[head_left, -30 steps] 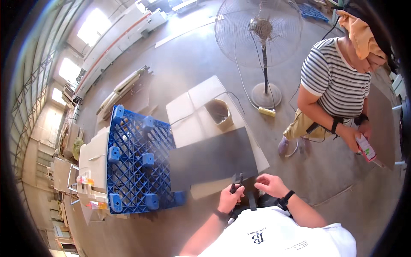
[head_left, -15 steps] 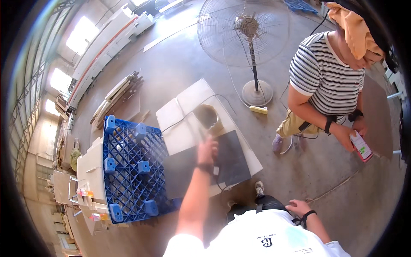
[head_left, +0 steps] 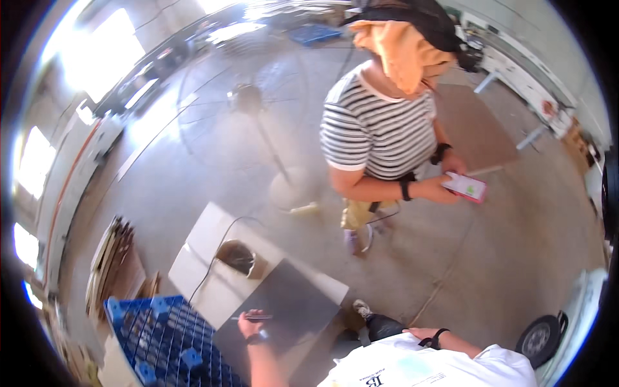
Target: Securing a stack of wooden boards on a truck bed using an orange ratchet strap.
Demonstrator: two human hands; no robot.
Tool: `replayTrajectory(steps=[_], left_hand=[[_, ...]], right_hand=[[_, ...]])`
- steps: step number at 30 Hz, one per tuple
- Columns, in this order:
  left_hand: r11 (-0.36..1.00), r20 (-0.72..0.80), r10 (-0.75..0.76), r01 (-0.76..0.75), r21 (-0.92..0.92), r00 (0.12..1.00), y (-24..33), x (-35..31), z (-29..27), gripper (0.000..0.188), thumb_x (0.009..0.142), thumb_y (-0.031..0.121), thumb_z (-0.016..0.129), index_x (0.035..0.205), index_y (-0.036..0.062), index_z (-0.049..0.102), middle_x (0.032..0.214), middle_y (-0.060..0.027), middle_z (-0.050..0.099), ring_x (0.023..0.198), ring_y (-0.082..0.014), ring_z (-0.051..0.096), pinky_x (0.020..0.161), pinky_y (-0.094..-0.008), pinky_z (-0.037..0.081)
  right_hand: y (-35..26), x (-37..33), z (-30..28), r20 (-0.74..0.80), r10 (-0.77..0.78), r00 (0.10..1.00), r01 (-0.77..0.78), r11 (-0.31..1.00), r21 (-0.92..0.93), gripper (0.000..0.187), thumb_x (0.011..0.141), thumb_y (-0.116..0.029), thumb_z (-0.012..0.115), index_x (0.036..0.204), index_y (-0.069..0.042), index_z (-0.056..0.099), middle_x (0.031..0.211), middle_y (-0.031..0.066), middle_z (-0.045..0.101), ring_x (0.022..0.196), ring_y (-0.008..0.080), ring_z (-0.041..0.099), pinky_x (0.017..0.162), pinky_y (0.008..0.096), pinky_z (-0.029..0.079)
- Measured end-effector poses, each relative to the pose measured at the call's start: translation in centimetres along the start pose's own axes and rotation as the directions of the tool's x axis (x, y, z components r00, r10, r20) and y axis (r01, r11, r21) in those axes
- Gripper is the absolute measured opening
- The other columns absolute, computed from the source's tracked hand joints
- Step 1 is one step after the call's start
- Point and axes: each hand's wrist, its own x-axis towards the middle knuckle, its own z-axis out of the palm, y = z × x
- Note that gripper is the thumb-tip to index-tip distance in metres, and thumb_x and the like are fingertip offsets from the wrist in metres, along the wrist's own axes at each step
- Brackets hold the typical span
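Own L hand: fingers curled, pinching a slim dark rod-shaped tool w/ a shiny side; tool lies crosswise over the dark grey rectangular flat board; whether its tip touches the board, can't tell. L wrist blurred, pale glint on it unclear; forearm cut off by lower edge

Own R hand: at waist, by the hem of the white cotton T-shirt; fingers part hidden, grip can't tell. Black band at R wrist

Dark board on top of larger white flat sheet, covering approx. its near half. Just beyond the board, on the sheet: cream round tub, dark contents, can't ID. Thin dark cable runs over sheet, L of tub

L of board: blue plastic lattice pallet, cut off at bottom. Lower R: black round tyre, pale frame beside it runs out into the dark rim

Farther: co-worker in black-and-white striped tee, head part hidden by orange cloth; both hands at a pink-and-white flat rectangular item, phone or box unclear. Beyond sheet: grey round-caged standing fan, badly blurred, cage edge barely visible. Far L windows blown out, detail lost
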Motion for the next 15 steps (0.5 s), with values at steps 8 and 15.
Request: replayTrajectory(steps=[8, 15], left_hand=[[0.968, 0.022, 0.244, -0.245, 0.056, 0.970, 10.7, 12.6, 3.3, 0.038, 0.102, 0.041, 0.053, 0.093, 0.0045, 0.049, 0.078, -0.0097, 0.055, 0.069, -0.0260, 0.057, 0.066, -0.0421, 0.053], [0.937, 0.133, 0.074, -0.115, 0.330, 0.988, 4.5, 10.9, 2.9, 0.032, 0.108, 0.041, 0.047, 0.099, 0.0122, 0.056, 0.072, 0.0012, 0.051, 0.056, -0.0166, 0.047, 0.062, -0.0405, 0.054]], right_hand=[[10.3, -0.6, 6.8, -0.192, -0.244, 0.951, 0.204, 0.958, -0.203, 0.051, 0.110, -0.045, 0.040, 0.144, -0.012, 0.059, 0.140, 0.0180, 0.064, 0.129, 0.0341, 0.059, 0.112, 0.0453, 0.041], [11.9, -2.0, 9.7, -0.355, -0.339, 0.871, 0.294, 0.939, -0.176, 0.056, 0.109, -0.051, 0.040, 0.138, -0.009, 0.064, 0.138, 0.0195, 0.066, 0.127, 0.0350, 0.061, 0.111, 0.0443, 0.041]])
